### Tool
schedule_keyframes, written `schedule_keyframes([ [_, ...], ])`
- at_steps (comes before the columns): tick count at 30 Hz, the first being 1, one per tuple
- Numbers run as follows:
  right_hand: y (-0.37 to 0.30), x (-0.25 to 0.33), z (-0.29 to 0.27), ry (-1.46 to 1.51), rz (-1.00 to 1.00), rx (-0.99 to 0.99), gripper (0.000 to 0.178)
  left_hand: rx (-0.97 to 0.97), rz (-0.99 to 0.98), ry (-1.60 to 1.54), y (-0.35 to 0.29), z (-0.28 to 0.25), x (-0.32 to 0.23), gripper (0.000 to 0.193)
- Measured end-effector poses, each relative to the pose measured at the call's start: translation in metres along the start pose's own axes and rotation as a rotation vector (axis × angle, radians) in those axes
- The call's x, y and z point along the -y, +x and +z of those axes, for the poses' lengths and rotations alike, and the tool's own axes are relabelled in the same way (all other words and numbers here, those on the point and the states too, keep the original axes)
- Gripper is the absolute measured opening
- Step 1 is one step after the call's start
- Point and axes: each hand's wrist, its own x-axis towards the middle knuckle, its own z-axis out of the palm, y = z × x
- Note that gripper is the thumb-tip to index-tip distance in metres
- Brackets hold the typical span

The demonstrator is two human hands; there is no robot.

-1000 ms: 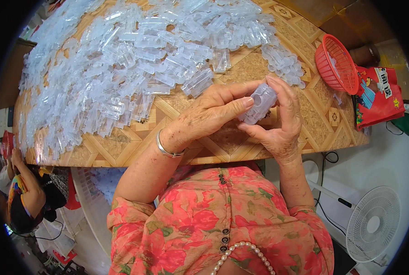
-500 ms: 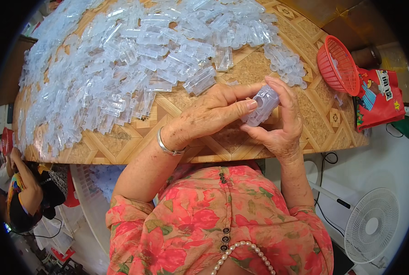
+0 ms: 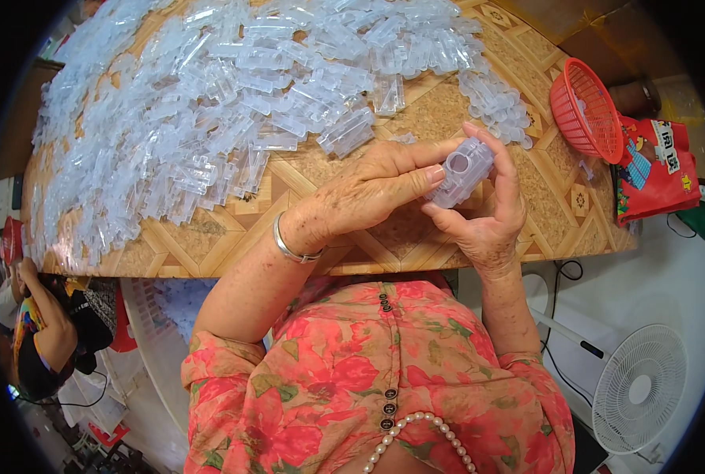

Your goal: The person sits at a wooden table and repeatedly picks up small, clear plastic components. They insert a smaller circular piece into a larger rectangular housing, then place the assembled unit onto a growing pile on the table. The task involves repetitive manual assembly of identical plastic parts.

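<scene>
Between my two hands, above the front part of the table, is a clear plastic piece (image 3: 461, 170) with a round hole in its upper face. My left hand (image 3: 388, 182) pinches its left side, thumb on top and the fingers behind it. Around the far end and the near end curl the fingers and thumb of my right hand (image 3: 491, 213). Beyond the hands lies a big heap of clear plastic pieces (image 3: 234, 103). A smaller pile of clear round-ended pieces (image 3: 496, 109) sits to its right.
A red plastic basket (image 3: 586, 110) tilts at the table's right edge, beside a red printed bag (image 3: 659, 170). The patterned wooden table (image 3: 289, 186) curves along its front. A white fan (image 3: 641, 387) stands at lower right. Another person (image 3: 52, 332) sits at far left.
The clear piece has turned a little and moved slightly right in my hands, so its round hole now faces up more plainly. Both hands keep their hold.
</scene>
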Motion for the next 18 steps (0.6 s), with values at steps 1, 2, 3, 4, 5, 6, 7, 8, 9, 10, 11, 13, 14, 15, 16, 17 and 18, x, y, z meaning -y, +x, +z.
schedule_keyframes([
  [1,0.0000,-0.0003,-0.0004,0.011,-0.007,0.002,0.097,0.005,-0.019,-0.044,0.0004,0.0007,-0.0019,0.053],
  [2,-0.0002,-0.0006,-0.0013,0.023,-0.015,0.004,0.097,0.009,-0.037,-0.088,0.0005,0.0013,-0.0029,0.053],
  [3,0.0000,-0.0007,-0.0018,0.034,-0.022,0.007,0.097,0.001,-0.020,-0.078,0.0000,0.0020,-0.0028,0.053],
  [4,0.0006,-0.0005,-0.0015,0.016,-0.041,0.003,0.097,-0.007,-0.004,-0.067,-0.0004,0.0028,-0.0026,0.053],
  [5,0.0016,0.0000,-0.0007,-0.002,-0.060,0.000,0.097,-0.015,0.013,-0.057,-0.0004,0.0031,-0.0023,0.052],
  [6,0.0023,0.0004,0.0001,-0.020,-0.080,-0.003,0.097,-0.023,0.025,-0.044,0.0000,0.0029,-0.0021,0.052],
  [7,0.0017,0.0007,0.0012,-0.024,-0.059,-0.006,0.097,-0.033,0.039,-0.029,0.0001,0.0027,-0.0017,0.051],
  [8,0.0001,0.0011,0.0023,-0.028,-0.038,-0.010,0.098,-0.043,0.052,-0.014,0.0003,0.0026,-0.0014,0.051],
  [9,-0.0009,0.0009,0.0033,-0.031,-0.017,-0.014,0.098,-0.052,0.053,-0.005,0.0004,0.0030,-0.0010,0.050],
  [10,-0.0002,0.0004,0.0038,-0.025,-0.026,-0.012,0.097,-0.061,0.054,0.000,0.0005,0.0037,-0.0008,0.050],
  [11,0.0007,-0.0005,0.0043,-0.020,-0.035,-0.010,0.097,-0.070,0.055,0.006,0.0004,0.0038,-0.0008,0.049],
  [13,0.0019,-0.0009,0.0044,-0.011,-0.036,0.000,0.097,-0.076,0.076,0.092,0.0002,0.0031,-0.0022,0.050],
  [14,0.0023,-0.0006,0.0042,-0.008,-0.029,0.008,0.097,-0.079,0.086,0.136,0.0001,0.0029,-0.0026,0.050],
  [15,0.0024,-0.0006,0.0042,-0.006,-0.022,0.016,0.097,-0.072,0.076,0.127,-0.0004,0.0024,-0.0026,0.050],
  [16,0.0028,-0.0003,0.0041,-0.013,-0.027,0.015,0.097,-0.063,0.069,0.117,-0.0007,0.0016,-0.0028,0.050],
  [17,0.0029,0.0002,0.0040,-0.021,-0.031,0.014,0.096,-0.055,0.062,0.106,-0.0007,0.0010,-0.0028,0.050],
  [18,0.0031,0.0006,0.0038,-0.029,-0.035,0.012,0.096,-0.068,0.079,0.128,0.0003,0.0010,-0.0010,0.050],
])
